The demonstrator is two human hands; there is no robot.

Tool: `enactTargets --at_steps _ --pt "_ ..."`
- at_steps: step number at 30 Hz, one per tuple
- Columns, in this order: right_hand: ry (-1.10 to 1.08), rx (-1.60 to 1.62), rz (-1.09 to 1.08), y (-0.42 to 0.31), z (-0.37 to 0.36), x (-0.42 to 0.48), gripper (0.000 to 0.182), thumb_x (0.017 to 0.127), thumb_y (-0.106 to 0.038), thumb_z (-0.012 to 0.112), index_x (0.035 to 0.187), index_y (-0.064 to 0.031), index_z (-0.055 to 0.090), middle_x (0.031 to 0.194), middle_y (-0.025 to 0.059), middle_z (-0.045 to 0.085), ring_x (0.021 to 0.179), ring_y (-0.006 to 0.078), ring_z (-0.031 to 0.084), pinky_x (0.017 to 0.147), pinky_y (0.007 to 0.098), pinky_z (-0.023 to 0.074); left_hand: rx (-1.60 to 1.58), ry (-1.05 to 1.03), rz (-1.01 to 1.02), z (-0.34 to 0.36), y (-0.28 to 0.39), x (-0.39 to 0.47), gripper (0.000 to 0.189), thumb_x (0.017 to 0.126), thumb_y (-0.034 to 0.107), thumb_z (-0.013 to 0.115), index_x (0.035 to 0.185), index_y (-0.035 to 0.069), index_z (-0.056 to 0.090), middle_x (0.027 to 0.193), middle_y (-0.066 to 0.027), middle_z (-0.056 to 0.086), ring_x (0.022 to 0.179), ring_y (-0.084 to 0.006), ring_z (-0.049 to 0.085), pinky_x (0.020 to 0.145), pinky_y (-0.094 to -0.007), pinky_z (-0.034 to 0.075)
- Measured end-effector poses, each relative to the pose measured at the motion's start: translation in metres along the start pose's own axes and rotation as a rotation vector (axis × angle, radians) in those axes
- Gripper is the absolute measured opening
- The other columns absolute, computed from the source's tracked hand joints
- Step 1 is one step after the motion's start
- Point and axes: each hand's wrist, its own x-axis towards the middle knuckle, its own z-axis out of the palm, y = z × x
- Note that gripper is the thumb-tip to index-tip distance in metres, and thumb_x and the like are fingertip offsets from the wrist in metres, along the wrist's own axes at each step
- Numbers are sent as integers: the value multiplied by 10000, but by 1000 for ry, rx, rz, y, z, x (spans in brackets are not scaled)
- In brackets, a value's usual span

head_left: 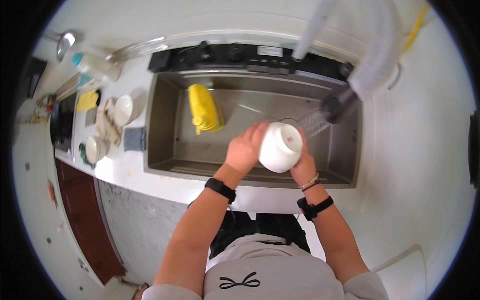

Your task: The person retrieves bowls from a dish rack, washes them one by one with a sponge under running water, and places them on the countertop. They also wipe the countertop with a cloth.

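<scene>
A white ceramic bowl (279,150), tilted with its foot turned up, is held between both hands over the steel sink (240,150). My left hand (247,147) grips its left side. My right hand (304,161) holds the right side, its fingers partly hidden by the bowl. Water sprays from the dark faucet head (337,105) just right of the bowl. In the left part of the basin lies a yellow plastic bottle (204,108).
Left of the sink, the counter holds a white bowl (123,110), another bowl (94,149), a beige cloth (107,120), a blue-grey scouring pad (134,138) and a yellow cloth (87,100). A black panel (232,56) runs along the sink's back edge.
</scene>
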Motion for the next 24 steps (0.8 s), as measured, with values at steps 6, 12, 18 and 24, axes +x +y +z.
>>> enactTargets --at_steps 6,12,18,24 --pt "124 -115 -201 -45 47 -9 678 815 -94 581 1386 -36 218 1110 203 580 982 307 598 810 338 482 -26 113 -48 -54 -35 -34 466 720 108 602 1167 53 482 1042 -135 585 870 -309 596 716 -361 507" --pt "3 -103 -157 -130 103 -5 503 862 -140 511 1327 -25 356 881 199 629 693 319 634 613 350 503 -266 56 -482 -140 -82 -71 284 786 109 591 1064 62 557 846 -156 608 717 -319 591 640 -382 485" --pt "-208 257 173 -247 209 44 275 916 -169 414 1122 3 476 685 82 595 486 128 556 450 256 446 -538 294 -758 -219 -181 -97 273 862 169 556 1089 18 559 855 -149 617 724 -249 588 658 -334 472" --pt "-491 321 347 -305 309 129 201 842 -133 371 903 27 476 546 76 536 384 127 445 368 273 364 40 849 -942 -282 -319 -174 426 842 134 589 1215 -13 443 1125 -150 516 969 -240 491 817 -357 418"
